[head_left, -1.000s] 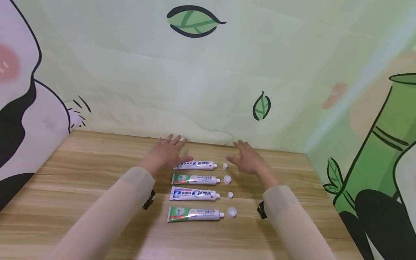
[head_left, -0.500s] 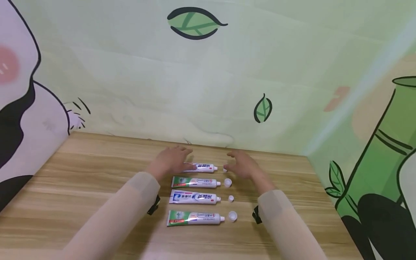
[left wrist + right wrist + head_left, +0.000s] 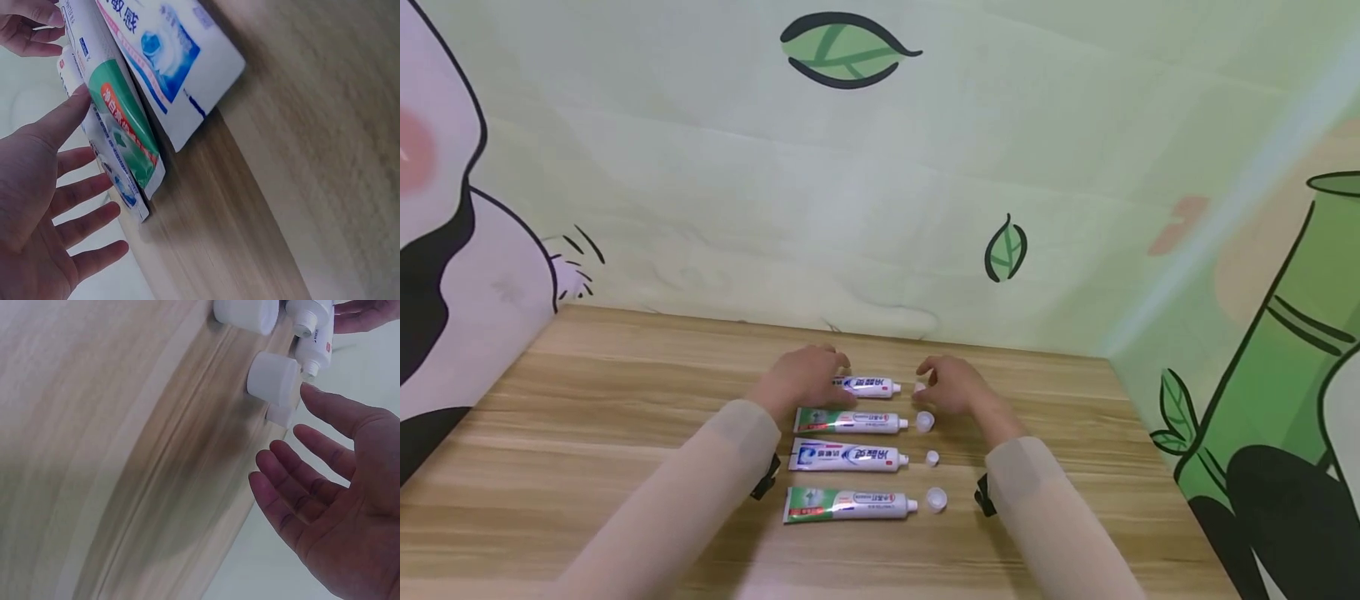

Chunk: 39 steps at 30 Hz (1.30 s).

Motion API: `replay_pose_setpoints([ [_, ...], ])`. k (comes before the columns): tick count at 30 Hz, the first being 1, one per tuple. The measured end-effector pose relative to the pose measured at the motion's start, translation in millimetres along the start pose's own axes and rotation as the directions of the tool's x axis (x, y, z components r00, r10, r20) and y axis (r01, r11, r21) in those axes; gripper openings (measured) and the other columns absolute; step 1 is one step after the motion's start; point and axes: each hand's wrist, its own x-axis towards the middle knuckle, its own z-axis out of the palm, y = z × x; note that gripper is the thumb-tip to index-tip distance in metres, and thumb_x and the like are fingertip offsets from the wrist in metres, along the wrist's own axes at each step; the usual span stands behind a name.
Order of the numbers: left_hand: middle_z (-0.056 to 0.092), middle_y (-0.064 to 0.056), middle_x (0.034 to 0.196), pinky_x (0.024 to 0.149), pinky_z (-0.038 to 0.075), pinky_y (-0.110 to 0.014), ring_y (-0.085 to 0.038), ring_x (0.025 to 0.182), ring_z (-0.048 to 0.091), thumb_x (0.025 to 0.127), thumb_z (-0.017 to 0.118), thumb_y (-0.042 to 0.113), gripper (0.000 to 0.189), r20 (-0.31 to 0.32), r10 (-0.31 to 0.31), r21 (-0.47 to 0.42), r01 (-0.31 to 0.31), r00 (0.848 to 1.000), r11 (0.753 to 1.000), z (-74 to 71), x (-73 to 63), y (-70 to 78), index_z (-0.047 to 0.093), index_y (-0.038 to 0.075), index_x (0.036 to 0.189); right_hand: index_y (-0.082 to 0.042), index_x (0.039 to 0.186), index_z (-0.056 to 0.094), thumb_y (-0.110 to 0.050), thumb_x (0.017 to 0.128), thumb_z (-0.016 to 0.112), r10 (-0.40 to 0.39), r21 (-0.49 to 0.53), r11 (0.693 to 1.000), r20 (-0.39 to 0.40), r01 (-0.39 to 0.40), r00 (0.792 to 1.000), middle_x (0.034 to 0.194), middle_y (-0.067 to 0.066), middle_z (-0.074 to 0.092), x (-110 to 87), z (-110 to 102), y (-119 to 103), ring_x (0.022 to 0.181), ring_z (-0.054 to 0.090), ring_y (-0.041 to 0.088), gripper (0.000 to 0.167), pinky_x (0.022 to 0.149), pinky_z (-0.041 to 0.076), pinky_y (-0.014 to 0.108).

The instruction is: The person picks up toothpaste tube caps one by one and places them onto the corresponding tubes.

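Note:
Several toothpaste tubes lie in a column, uncapped necks pointing right, each with a white cap beside its neck. My left hand (image 3: 803, 379) is over the tail half of the farthest blue-and-white tube (image 3: 874, 387), hiding that end. In the left wrist view its fingers are spread and hold nothing, the thumb overlapping the green-and-white tube (image 3: 128, 125). My right hand (image 3: 957, 388) hovers at the farthest small cap (image 3: 919, 387), fingers loosely bent around the space by it. The right wrist view has that small cap (image 3: 280, 415) behind a larger cap (image 3: 272, 377), with the thumb tip near both.
Closer to me lie another blue-and-white tube (image 3: 846, 456) with a small cap (image 3: 932, 458), and a green-and-white tube (image 3: 850, 504) with a wide cap (image 3: 936, 500). A printed wall (image 3: 737, 167) rises at the back edge of the wooden table (image 3: 625, 433).
Both hands have come down from beyond the tubes toward the farthest one, the left over its tail, the right inward to its cap. Tubes and caps keep their places.

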Motion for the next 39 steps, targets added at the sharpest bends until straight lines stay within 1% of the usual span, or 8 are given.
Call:
replay_pose_setpoints([
  [8, 0.054, -0.013, 0.153, 0.114, 0.043, -0.056, -0.036, 0.139, 0.053, 0.090, 0.077, 0.050, 0.061, -0.007, 0.005, -0.009, -0.005, 1.000, 1.000, 3.1, 4.7, 3.0, 0.062, 0.018, 0.141, -0.009, 0.125, 0.067, -0.025, 0.091, 0.078, 0.004, 0.017, 1.000, -0.001, -0.004, 1.000, 0.107, 0.011, 0.070, 4.1, 4.4, -0.1, 0.094, 0.064, 0.024, 0.039, 0.092, 0.053, 0.043],
  [16, 0.051, -0.013, 0.157, 0.117, 0.040, -0.056, -0.037, 0.143, 0.050, 0.091, 0.080, 0.041, 0.051, -0.007, 0.020, -0.035, -0.020, 1.000, 0.999, 5.4, 8.5, 4.2, 0.067, 0.021, 0.136, -0.010, 0.114, 0.068, -0.021, 0.091, 0.077, -0.004, -0.013, 1.000, -0.014, 0.004, 1.000, 0.097, 0.008, 0.068, 4.4, 7.8, -3.4, 0.086, 0.061, 0.021, 0.027, 0.084, 0.051, 0.038],
  [19, 0.058, -0.010, 0.149, 0.115, 0.044, -0.052, -0.033, 0.136, 0.056, 0.091, 0.080, 0.039, 0.046, -0.006, 0.029, -0.035, -0.029, 1.000, 0.999, 4.8, 9.7, 4.6, 0.070, 0.020, 0.133, -0.010, 0.111, 0.068, -0.019, 0.092, 0.077, -0.002, -0.014, 1.000, -0.016, 0.002, 1.000, 0.094, 0.006, 0.066, 4.4, 8.6, -5.9, 0.084, 0.060, 0.020, 0.022, 0.081, 0.050, 0.036],
  [22, 0.066, -0.006, 0.133, 0.109, 0.049, -0.048, -0.027, 0.122, 0.063, 0.091, 0.080, 0.038, 0.043, -0.007, 0.047, -0.032, -0.047, 0.999, 0.998, 4.4, 10.9, 4.7, 0.072, 0.019, 0.129, -0.010, 0.107, 0.069, -0.017, 0.092, 0.076, -0.008, -0.020, 1.000, -0.025, 0.007, 1.000, 0.092, 0.006, 0.066, 4.9, 9.9, -7.3, 0.083, 0.060, 0.020, 0.018, 0.080, 0.050, 0.036],
  [25, 0.068, -0.002, 0.121, 0.104, 0.052, -0.045, -0.023, 0.112, 0.065, 0.091, 0.080, 0.037, 0.042, -0.012, 0.061, -0.025, -0.061, 0.998, 0.998, 4.5, 11.2, 4.3, 0.072, 0.019, 0.128, -0.009, 0.103, 0.069, -0.014, 0.091, 0.074, -0.014, -0.029, 1.000, -0.036, 0.013, 0.999, 0.091, 0.006, 0.067, 5.4, 11.1, -7.1, 0.082, 0.060, 0.020, 0.014, 0.079, 0.050, 0.036],
  [29, 0.068, -0.001, 0.119, 0.103, 0.052, -0.044, -0.023, 0.111, 0.065, 0.091, 0.080, 0.038, 0.042, -0.016, 0.071, -0.017, -0.071, 0.997, 0.997, 5.6, 11.1, 3.2, 0.072, 0.019, 0.127, -0.009, 0.102, 0.069, -0.013, 0.091, 0.073, -0.015, -0.042, 0.999, -0.039, 0.014, 0.999, 0.091, 0.006, 0.066, 5.3, 11.6, -6.6, 0.081, 0.060, 0.020, 0.013, 0.079, 0.050, 0.036],
  [36, 0.067, 0.000, 0.117, 0.101, 0.054, -0.042, -0.020, 0.108, 0.065, 0.091, 0.080, 0.038, 0.043, -0.023, 0.077, 0.001, -0.077, 0.997, 0.997, 5.9, 11.9, 1.7, 0.072, 0.018, 0.127, -0.009, 0.102, 0.069, -0.014, 0.091, 0.073, -0.001, -0.037, 0.999, -0.036, 0.000, 0.999, 0.091, 0.006, 0.066, 5.1, 9.8, -7.2, 0.081, 0.059, 0.020, 0.012, 0.078, 0.049, 0.035],
  [39, 0.067, -0.001, 0.119, 0.101, 0.054, -0.042, -0.021, 0.108, 0.065, 0.091, 0.080, 0.038, 0.042, -0.018, 0.081, 0.004, -0.080, 0.997, 0.997, 5.3, 11.7, 1.8, 0.072, 0.019, 0.127, -0.010, 0.101, 0.069, -0.014, 0.092, 0.073, 0.000, -0.040, 0.999, -0.033, -0.001, 0.999, 0.091, 0.005, 0.066, 6.0, 10.2, -6.3, 0.082, 0.059, 0.020, 0.011, 0.078, 0.049, 0.035],
])
